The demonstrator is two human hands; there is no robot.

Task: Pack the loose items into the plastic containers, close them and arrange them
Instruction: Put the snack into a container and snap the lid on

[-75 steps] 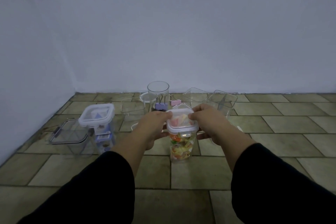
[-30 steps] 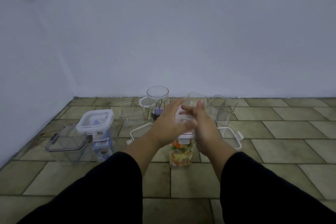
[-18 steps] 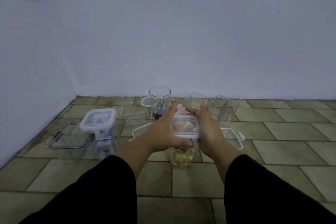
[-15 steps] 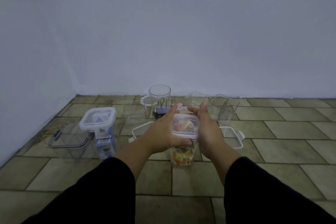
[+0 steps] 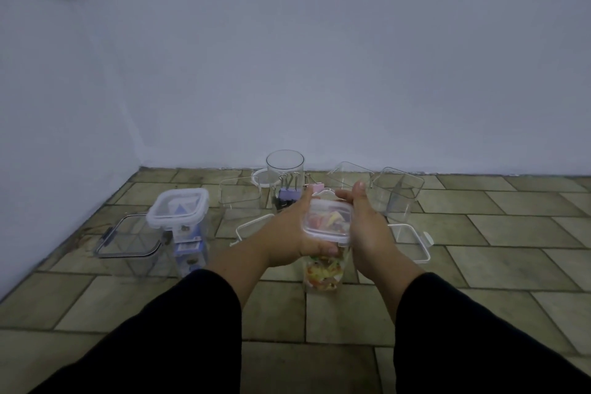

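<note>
My left hand (image 5: 292, 230) and right hand (image 5: 367, 227) clasping the jar (image 5: 324, 269) lid (image 5: 327, 221), fingers closed round it, jar upright on the floor (image 5: 479, 265), long axis vertical.

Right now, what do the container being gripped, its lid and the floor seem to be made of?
Container: clear glossy plastic, seemingly; its colourful contents show through.
Lid: translucent plastic with a white rim, likely the same.
Floor: matte greenish-grey tiles with dark grout lines, probably ceramic or stone.
</note>
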